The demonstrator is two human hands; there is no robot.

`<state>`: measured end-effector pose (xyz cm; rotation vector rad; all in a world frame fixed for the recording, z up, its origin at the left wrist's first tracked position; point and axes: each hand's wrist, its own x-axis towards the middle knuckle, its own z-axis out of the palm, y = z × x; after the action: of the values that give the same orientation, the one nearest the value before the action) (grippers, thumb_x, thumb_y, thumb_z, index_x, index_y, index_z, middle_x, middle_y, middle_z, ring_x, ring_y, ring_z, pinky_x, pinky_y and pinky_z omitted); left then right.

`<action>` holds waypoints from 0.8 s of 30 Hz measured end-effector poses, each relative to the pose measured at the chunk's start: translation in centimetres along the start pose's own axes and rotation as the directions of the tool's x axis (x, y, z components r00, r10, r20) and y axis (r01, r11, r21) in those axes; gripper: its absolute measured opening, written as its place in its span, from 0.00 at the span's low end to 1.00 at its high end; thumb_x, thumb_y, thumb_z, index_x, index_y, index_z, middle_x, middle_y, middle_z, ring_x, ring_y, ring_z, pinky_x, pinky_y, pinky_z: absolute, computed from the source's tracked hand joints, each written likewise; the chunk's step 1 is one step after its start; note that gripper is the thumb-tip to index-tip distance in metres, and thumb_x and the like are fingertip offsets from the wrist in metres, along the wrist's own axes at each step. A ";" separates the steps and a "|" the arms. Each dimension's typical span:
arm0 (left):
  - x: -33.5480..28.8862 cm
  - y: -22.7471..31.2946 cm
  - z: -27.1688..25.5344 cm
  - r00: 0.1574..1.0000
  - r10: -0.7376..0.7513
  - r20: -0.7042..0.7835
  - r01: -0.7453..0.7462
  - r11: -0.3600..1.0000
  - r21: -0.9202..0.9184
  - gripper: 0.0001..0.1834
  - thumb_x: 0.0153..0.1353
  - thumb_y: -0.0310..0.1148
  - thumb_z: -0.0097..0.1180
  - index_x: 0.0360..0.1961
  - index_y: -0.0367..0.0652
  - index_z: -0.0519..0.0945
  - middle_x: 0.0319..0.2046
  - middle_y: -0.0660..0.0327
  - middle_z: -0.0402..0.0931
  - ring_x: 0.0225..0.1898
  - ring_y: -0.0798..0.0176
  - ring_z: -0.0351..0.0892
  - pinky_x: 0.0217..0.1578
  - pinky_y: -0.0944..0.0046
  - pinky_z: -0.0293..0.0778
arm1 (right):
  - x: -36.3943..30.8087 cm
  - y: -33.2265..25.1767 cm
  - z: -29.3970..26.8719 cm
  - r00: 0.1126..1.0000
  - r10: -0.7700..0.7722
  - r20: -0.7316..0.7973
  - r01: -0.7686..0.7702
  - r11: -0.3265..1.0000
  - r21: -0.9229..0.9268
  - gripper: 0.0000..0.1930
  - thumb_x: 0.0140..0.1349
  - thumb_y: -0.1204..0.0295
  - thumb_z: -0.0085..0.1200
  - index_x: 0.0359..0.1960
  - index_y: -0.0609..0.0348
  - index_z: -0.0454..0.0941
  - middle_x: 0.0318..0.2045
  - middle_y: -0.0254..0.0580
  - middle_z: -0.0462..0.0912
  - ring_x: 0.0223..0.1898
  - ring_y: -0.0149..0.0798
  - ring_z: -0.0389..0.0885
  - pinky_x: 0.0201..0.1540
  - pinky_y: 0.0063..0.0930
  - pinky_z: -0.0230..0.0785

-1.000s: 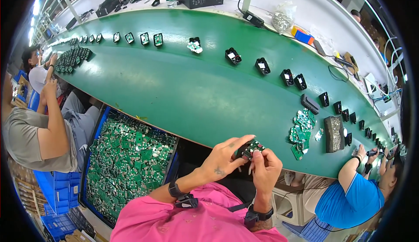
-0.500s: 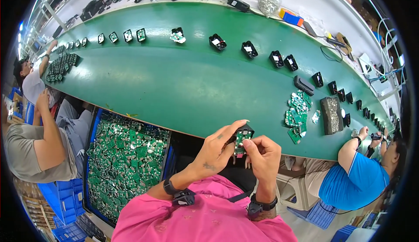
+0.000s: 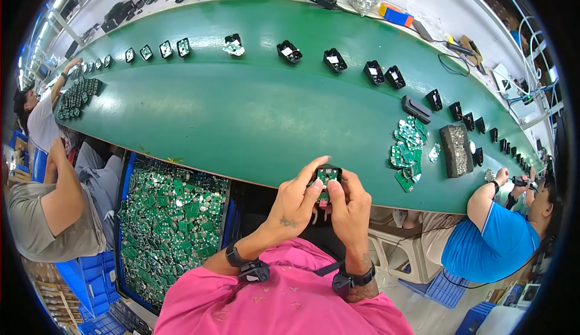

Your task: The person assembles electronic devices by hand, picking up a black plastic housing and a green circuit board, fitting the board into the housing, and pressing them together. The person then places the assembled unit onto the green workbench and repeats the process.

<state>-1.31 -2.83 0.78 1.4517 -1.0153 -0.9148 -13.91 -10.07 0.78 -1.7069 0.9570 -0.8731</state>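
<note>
In front of my chest, a small black plastic housing [image 3: 336, 168] is gripped between both hands with its open face up. A green circuit board [image 3: 325, 196] sits in the housing's opening, and a pink part shows at its near end. My left hand [image 3: 294, 201] wraps the left side, thumb pressed on the board. From the right side my right hand [image 3: 350, 205] wraps it too, its thumb also on the board. Both hands' lower fingers are partly hidden. Loose circuit boards [image 3: 408, 154] lie piled on the green table to the right.
Black housings [image 3: 334, 60] stand in a line along the green table [image 3: 241, 117]. A dark block [image 3: 456, 151] and a black case [image 3: 417, 109] lie at right. A blue-edged bin of circuit boards [image 3: 172, 226] is at lower left. Co-workers sit on both sides.
The housing has turned upright between my hands. My left thumb has come onto the board, and my right hand has shifted left to close around the right side.
</note>
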 end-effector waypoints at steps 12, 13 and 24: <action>1.4 1.2 -1.4 0.984 -0.125 0.128 0.128 0.992 -0.015 0.24 0.73 0.29 0.42 0.69 0.37 0.62 0.40 0.48 0.81 0.37 0.59 0.84 0.35 0.60 0.84 | 0.6 0.8 0.4 0.983 -0.178 0.032 0.180 0.943 -0.279 0.18 0.71 0.68 0.53 0.56 0.69 0.77 0.33 0.56 0.85 0.33 0.51 0.87 0.36 0.36 0.76; 1.4 1.2 -1.4 0.982 -0.129 0.137 0.134 0.991 -0.031 0.24 0.73 0.28 0.42 0.68 0.37 0.62 0.42 0.48 0.81 0.38 0.59 0.85 0.35 0.60 0.85 | 0.8 1.0 0.4 0.984 -0.175 0.039 0.179 0.961 -0.209 0.18 0.72 0.68 0.52 0.57 0.68 0.77 0.34 0.56 0.85 0.33 0.51 0.86 0.36 0.37 0.76; 2.1 0.3 -1.4 0.974 -0.139 0.177 0.171 0.970 -0.175 0.24 0.71 0.23 0.43 0.68 0.37 0.62 0.49 0.53 0.76 0.35 0.66 0.83 0.33 0.67 0.82 | 1.6 1.4 -0.3 0.978 -0.158 0.135 0.194 0.927 -0.320 0.18 0.74 0.68 0.48 0.60 0.65 0.75 0.31 0.54 0.84 0.29 0.52 0.84 0.33 0.40 0.74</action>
<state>0.67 -4.39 1.19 1.3253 -0.9140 -1.2279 -13.74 -11.91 -0.27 -2.1346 0.9268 -0.7555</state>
